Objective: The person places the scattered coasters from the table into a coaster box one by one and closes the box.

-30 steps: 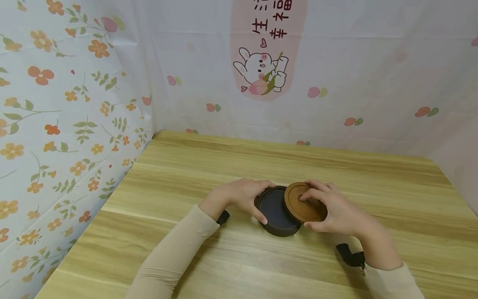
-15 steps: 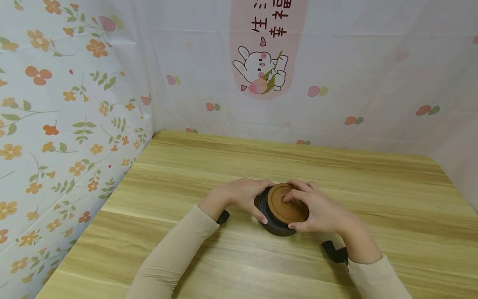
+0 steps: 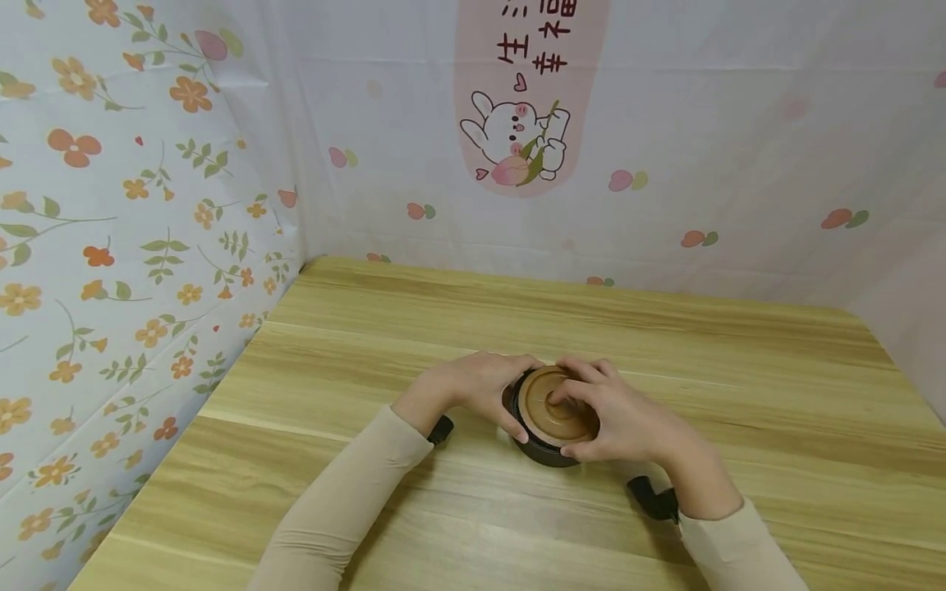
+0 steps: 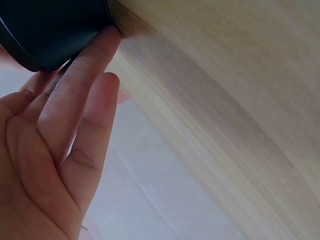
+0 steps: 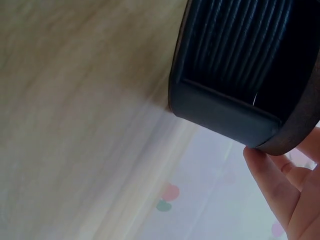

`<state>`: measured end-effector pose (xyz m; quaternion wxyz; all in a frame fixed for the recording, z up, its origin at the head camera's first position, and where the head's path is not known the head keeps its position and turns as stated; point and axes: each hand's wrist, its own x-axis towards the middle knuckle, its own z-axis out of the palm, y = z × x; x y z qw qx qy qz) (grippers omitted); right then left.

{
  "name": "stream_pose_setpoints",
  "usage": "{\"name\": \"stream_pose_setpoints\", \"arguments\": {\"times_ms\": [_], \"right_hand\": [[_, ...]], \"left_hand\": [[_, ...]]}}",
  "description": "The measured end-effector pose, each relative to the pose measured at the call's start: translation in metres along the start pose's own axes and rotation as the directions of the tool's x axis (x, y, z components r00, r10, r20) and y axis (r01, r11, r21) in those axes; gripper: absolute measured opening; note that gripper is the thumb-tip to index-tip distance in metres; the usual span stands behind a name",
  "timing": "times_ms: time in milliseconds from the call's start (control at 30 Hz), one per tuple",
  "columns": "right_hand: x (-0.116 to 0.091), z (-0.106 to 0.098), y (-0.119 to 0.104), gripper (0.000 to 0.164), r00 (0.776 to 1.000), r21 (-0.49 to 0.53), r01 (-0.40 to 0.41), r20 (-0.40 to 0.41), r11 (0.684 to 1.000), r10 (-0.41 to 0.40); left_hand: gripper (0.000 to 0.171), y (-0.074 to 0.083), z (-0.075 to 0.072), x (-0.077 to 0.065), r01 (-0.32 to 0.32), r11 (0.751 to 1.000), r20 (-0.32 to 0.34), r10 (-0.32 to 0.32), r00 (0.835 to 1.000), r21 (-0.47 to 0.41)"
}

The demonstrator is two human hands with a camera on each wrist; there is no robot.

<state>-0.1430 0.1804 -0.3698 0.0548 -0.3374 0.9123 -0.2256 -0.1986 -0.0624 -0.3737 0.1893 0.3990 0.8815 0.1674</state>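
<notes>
A round black holder (image 3: 545, 454) stands on the table, with a round brown lid (image 3: 543, 386) over its top. My left hand (image 3: 484, 390) grips the holder's left side between thumb and fingers. From the right, my right hand (image 3: 624, 419) holds the lid by its edge, index finger bent to its middle. In the right wrist view, a cut-out in the holder's side shows several dark ribbed edges, like stacked discs (image 5: 237, 47); the lid's brown rim (image 5: 297, 127) lies along the holder's top. In the left wrist view, my fingers (image 4: 75, 95) touch the dark wall.
The wood-grain table (image 3: 414, 517) stretches around both hands. A white printed cloth (image 3: 369, 164) hangs along the back, and a floral one (image 3: 170, 312) on the left. Black wrist devices (image 3: 653, 498) show beneath both forearms.
My right hand has moved left with the brown lid, from partly overhanging the holder's right side to lying over its top, covering the dark face. My left hand has stayed in place.
</notes>
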Motion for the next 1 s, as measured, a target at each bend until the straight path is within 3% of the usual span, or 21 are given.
{"name": "stream_pose_setpoints", "arguments": {"times_ms": [733, 867, 1000], "right_hand": [[-0.001, 0.003, 0.007, 0.050, 0.999, 0.055, 0.049, 0.003, 0.997, -0.049], [-0.006, 0.002, 0.011, 0.052, 0.999, 0.071, 0.038, -0.002, 0.997, -0.038], [-0.021, -0.004, 0.021, 0.055, 0.999, 0.070, -0.008, -0.039, 0.998, 0.010]], "left_hand": [[0.100, 0.001, 0.000, 0.001, -0.015, 1.000, 0.006, 0.015, 1.000, -0.013], [0.100, 0.000, 0.001, -0.006, -0.032, 0.999, 0.012, 0.033, 0.999, -0.043], [0.103, -0.010, 0.000, -0.024, 0.011, 0.998, -0.016, -0.012, 1.000, -0.058]]}}
